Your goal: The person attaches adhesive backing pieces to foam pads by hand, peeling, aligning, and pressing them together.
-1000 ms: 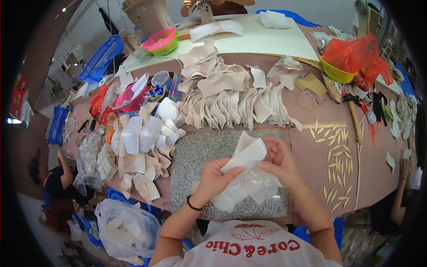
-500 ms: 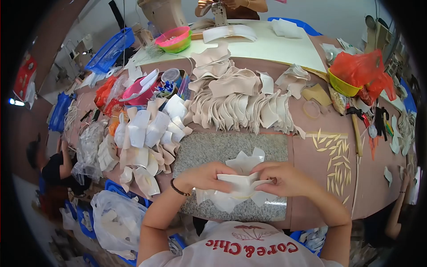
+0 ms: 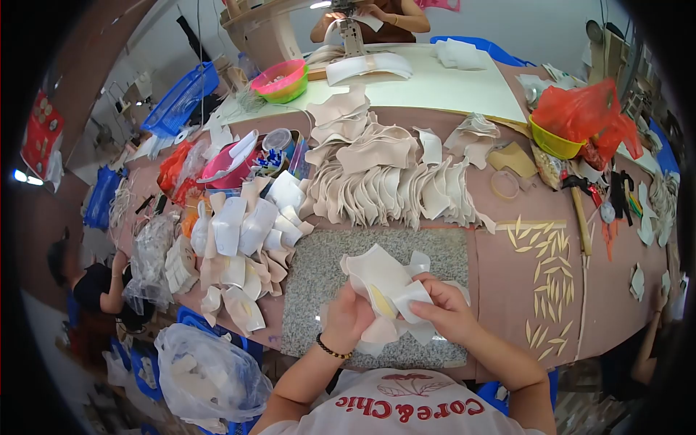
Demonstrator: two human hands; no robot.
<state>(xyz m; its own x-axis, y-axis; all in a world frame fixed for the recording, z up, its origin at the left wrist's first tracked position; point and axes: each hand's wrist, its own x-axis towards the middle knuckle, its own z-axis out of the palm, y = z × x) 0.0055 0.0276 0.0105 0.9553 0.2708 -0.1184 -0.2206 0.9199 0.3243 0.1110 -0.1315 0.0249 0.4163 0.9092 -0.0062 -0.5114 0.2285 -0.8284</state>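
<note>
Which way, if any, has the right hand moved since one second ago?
Yes: judged against the speckled grey slab, the right hand has moved toward the wearer's body, farther from the slab's far edge.

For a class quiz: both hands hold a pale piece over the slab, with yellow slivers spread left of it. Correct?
No: the head view shows the yellow slivers right of the slab. Left hand and right hand hold the pale piece over it.
</note>
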